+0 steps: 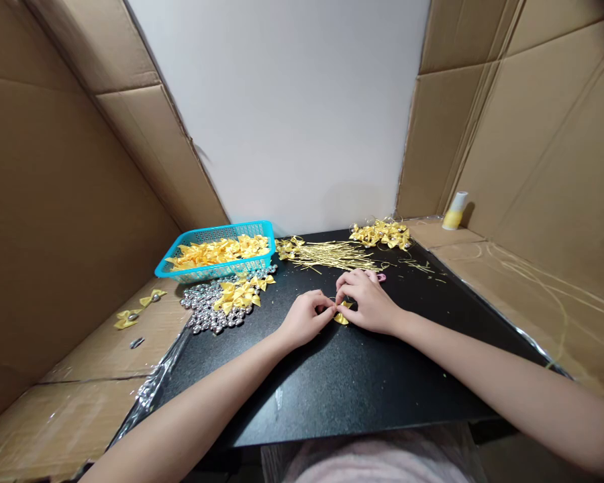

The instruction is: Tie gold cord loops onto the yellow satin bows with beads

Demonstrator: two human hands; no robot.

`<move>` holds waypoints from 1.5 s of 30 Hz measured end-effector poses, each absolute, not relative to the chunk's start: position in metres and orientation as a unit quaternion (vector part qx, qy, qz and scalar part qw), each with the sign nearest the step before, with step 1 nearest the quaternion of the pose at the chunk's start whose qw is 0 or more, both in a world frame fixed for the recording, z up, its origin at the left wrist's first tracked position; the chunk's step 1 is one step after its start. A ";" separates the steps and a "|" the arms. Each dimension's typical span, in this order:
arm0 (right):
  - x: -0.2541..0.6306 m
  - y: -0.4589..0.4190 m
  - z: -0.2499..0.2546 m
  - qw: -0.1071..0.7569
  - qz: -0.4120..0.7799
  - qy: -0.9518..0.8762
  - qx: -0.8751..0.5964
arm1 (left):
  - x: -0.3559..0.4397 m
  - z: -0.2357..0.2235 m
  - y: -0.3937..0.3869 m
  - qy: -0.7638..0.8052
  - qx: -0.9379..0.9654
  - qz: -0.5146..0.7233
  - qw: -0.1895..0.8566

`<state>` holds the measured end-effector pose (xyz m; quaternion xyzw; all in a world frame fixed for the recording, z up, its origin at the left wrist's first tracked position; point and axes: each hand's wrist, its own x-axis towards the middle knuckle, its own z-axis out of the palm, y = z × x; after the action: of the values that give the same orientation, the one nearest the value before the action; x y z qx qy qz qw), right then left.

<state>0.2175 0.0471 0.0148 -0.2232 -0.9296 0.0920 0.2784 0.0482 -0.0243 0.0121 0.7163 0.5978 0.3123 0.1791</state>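
Bare forearms (216, 389) cross the tabletop (332, 396); my left grip (303, 319) and right grip (371, 303) pinch a yellow bow (341, 318), apparently adjusting it; the next move probably calls for steadiness.

Bow (341, 318) partly behind right hand (368, 303)

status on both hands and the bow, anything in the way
Left hand, right hand close together at yellow bow. Bow partly covered. Pink object just beyond right hand, partly hidden.
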 end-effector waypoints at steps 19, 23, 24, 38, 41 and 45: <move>0.218 0.048 0.013 0.289 0.113 -0.925 -0.219 | 0.046 0.011 -0.024 0.591 0.713 0.324 0.196; 0.218 0.049 0.013 0.285 0.107 -0.928 -0.216 | 0.047 0.012 -0.024 0.592 0.710 0.326 0.199; 0.217 0.049 0.013 0.282 0.104 -0.929 -0.216 | 0.047 0.012 -0.024 0.593 0.709 0.327 0.199; 0.218 0.048 0.015 0.234 0.084 -0.948 -0.200 | 0.045 0.010 -0.023 0.584 0.686 0.375 0.219; 0.218 0.048 0.016 0.232 0.084 -0.949 -0.196 | 0.043 0.008 -0.022 0.585 0.678 0.384 0.223; 0.218 0.048 0.016 0.232 0.083 -0.949 -0.195 | 0.042 0.007 -0.021 0.590 0.669 0.392 0.223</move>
<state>0.2184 0.0481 0.0159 -0.1951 -0.9493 0.0825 0.2325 0.0417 -0.0213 0.0067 0.6693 0.5902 0.3924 0.2229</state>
